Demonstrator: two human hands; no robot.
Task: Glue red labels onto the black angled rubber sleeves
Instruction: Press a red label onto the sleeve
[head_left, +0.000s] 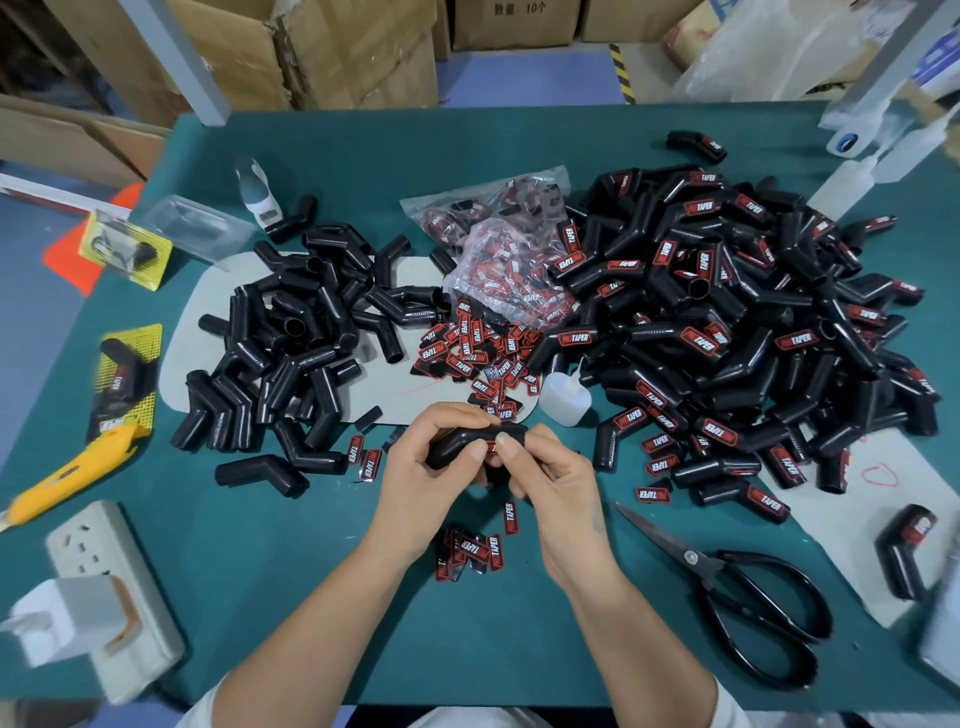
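Note:
Both my hands hold one black angled rubber sleeve (457, 444) over the table's near middle. My left hand (423, 470) grips its left end. My right hand (550, 478) grips its right end, and both thumbs press on a red label (491, 446) on top of it. A heap of unlabelled sleeves (296, 343) lies to the left. A larger heap of labelled sleeves (737, 322) lies to the right. Loose red labels (470, 353) are scattered ahead of my hands, with a few more labels (475, 551) lying nearer to me. A small glue bottle (563, 397) stands just right of them.
Black scissors (727, 582) lie at the near right. A yellow utility knife (67, 470) and a white power strip (104, 582) sit at the left. Bags of labels (498, 244) lie at the middle back. Cardboard boxes (311, 57) stand beyond the green table (322, 545).

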